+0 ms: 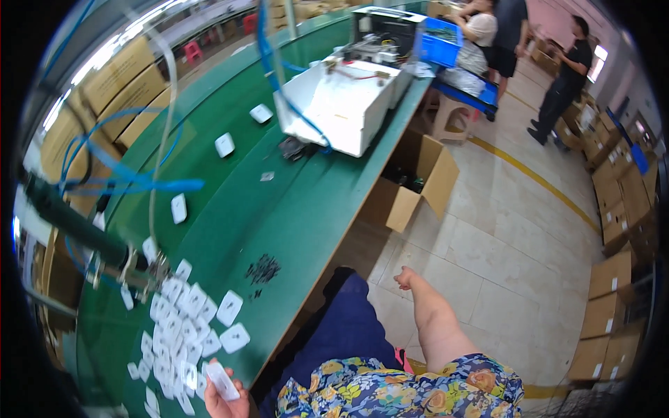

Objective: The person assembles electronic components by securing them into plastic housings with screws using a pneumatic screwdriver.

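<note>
My left hand (pixel 224 398), at the bench's near edge, has its fingers closed around a white plastic casing (pixel 221 380) shaped like a rounded rectangle. Beside it spreads a large heap of similar white casings (pixel 174 327), many with a small dark mark in the middle. Two more casings (pixel 235 338) lie at the heap's right side. A pile of small black parts (pixel 263 269) sits farther along the green bench. My right hand (pixel 403 278) is out over the floor, right of my lap, its fingers curled; whatever they may hold does not show.
A dark green cylindrical tool (pixel 83 216) with metal fittings reaches over the heap from the left, near blue hoses (pixel 125 182). Single casings (pixel 179 208) lie along the green belt. Beyond stand a white machine housing (pixel 334 104), an open carton (pixel 418 181), stacked boxes and several people.
</note>
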{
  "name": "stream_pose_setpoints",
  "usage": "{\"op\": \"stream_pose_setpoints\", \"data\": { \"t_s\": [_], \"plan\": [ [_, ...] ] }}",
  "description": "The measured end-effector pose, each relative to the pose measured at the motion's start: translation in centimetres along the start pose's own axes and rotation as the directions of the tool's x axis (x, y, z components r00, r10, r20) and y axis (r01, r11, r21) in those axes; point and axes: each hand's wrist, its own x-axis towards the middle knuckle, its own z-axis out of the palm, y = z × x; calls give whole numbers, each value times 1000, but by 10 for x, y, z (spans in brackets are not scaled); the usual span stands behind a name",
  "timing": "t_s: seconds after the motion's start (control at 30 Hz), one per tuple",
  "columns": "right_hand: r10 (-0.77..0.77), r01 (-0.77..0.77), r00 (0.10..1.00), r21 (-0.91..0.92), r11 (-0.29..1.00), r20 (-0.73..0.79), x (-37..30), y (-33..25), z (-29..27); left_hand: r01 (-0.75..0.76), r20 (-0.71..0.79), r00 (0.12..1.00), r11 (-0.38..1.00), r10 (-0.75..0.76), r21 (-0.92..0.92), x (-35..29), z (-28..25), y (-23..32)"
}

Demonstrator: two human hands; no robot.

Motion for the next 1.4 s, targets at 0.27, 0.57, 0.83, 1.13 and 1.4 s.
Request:
{"op": "stream_pose_setpoints", "data": {
  "t_s": [0.27, 0.57, 0.83, 1.13, 1.4],
  "plan": [
    [-26, 31, 999, 141, 990, -39, -34, 4, -41, -91, -242, 961, 980, 134, 178, -14, 13, 25],
    [47, -53, 996, 84, 995, 69, -44, 11, -21, -92, -343, 716, 570, 608, 817, -55, -66, 54],
    [-82, 86, 985, -21, 996, 151, -47, -2, 2, 310, -151, 329, 44, 932, 950, -81, -156, 87],
    [-99, 99, 995, -11, 995, 1, -74, -1, 14, 99, -156, 346, 129, 925, 987, -97, -305, 101],
    [-40, 38, 998, -40, 998, -46, -61, 7, -18, 366, 405, 122, -420, 906, 830, -89, -255, 89]
  ]
}}
